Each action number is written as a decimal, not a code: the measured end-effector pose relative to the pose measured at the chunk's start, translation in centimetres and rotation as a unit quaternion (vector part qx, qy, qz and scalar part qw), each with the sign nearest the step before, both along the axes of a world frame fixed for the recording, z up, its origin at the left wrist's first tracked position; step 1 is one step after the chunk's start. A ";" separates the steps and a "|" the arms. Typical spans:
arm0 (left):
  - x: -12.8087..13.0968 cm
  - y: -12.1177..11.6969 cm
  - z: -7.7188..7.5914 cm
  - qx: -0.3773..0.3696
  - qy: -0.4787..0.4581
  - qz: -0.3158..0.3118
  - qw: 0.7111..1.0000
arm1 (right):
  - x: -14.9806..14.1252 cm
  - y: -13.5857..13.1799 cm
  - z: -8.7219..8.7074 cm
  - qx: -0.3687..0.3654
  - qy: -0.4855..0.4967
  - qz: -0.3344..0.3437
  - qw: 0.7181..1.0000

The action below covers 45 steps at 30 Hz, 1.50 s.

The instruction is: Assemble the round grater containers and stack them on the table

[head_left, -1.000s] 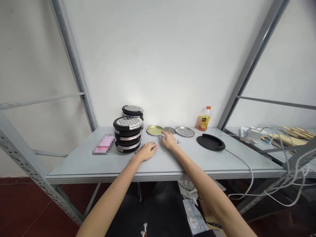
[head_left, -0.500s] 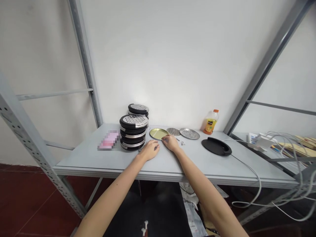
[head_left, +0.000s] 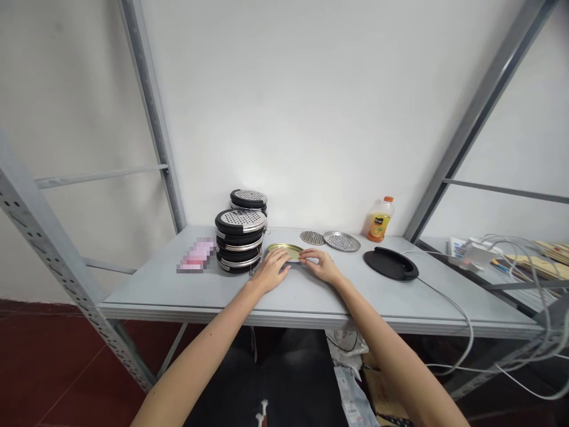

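Note:
A shallow round metal plate point(head_left: 288, 248) with a gold-coloured inside lies low over the table in front of me. My left hand point(head_left: 271, 270) grips its near left rim, the fingers lying over the edge. On the right rim, the fingertips of my right hand point(head_left: 323, 265) pinch the edge. Just behind my right hand are a slotted metal disc point(head_left: 312, 238) and a perforated round metal plate point(head_left: 341, 241). Close to my left hand stands a stack of round graters with black rims point(head_left: 240, 240), and a second stack point(head_left: 249, 198) is partly hidden behind it.
An orange-capped juice bottle point(head_left: 380, 219) stands near the wall. A black oval holder point(head_left: 390, 264) lies on the right, with a white cable point(head_left: 448, 302) running past it over the table edge. A blurred pink item point(head_left: 198, 255) lies left. Metal shelf posts point(head_left: 153, 112) frame the table point(head_left: 155, 279).
The gold plate has come slightly towards me and is now between both hands. My left hand has moved onto its rim; my right hand has shifted right. The small metal pieces are now hidden.

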<state>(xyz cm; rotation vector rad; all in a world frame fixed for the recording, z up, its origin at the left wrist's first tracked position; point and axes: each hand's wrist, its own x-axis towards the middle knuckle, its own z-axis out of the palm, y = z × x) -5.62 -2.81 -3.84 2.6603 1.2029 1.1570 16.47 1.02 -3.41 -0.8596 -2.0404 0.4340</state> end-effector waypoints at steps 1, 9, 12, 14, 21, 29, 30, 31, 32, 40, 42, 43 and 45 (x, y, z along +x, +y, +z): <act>0.0 0.1 -0.1 -0.011 0.003 0.000 1.000 | -0.1 -0.2 0.0 -0.008 -0.012 -0.001 1.000; -0.2 0.3 -0.4 -0.062 0.013 -0.006 0.998 | 0.5 1.0 -0.9 0.029 -0.093 -0.200 0.975; -0.3 0.4 -0.5 -0.060 0.006 -0.008 0.998 | 1.5 2.1 -1.7 0.006 -0.149 -0.309 0.939; -0.3 0.4 -0.5 -0.057 0.000 -0.012 0.998 | 1.8 2.4 -2.1 -0.031 -0.175 -0.323 0.929; -0.4 0.6 -0.6 -0.057 -0.026 -0.017 0.998 | 2.2 2.8 -2.3 -0.099 -0.119 -0.303 0.940; -0.3 0.2 -0.3 -0.067 -0.038 -0.030 0.997 | 2.3 3.1 -2.5 -0.084 -0.094 -0.312 0.942; -0.3 0.2 -0.3 -0.070 -0.039 -0.031 0.996 | 2.4 3.1 -2.5 -0.074 -0.102 -0.324 0.938; -0.3 0.1 -0.3 -0.072 -0.041 -0.031 0.996 | 2.4 3.1 -2.5 -0.067 -0.110 -0.336 0.933; -0.3 0.1 -0.3 -0.073 -0.042 -0.032 0.996 | 2.4 3.1 -2.5 -0.065 -0.117 -0.343 0.930; -0.4 0.2 -0.2 -0.071 -0.044 -0.031 0.996 | 2.4 3.5 -2.7 -0.066 -0.135 -0.304 0.941; -0.3 0.2 -0.2 -0.069 -0.047 -0.032 0.996 | 2.4 3.5 -2.8 -0.064 -0.131 -0.288 0.946; -0.3 0.2 -0.2 -0.067 -0.048 -0.032 0.996 | 2.4 3.5 -2.8 -0.064 -0.127 -0.285 0.948; -0.3 0.1 -0.2 -0.068 -0.045 -0.032 0.996 | 2.4 3.5 -2.8 -0.063 -0.121 -0.283 0.949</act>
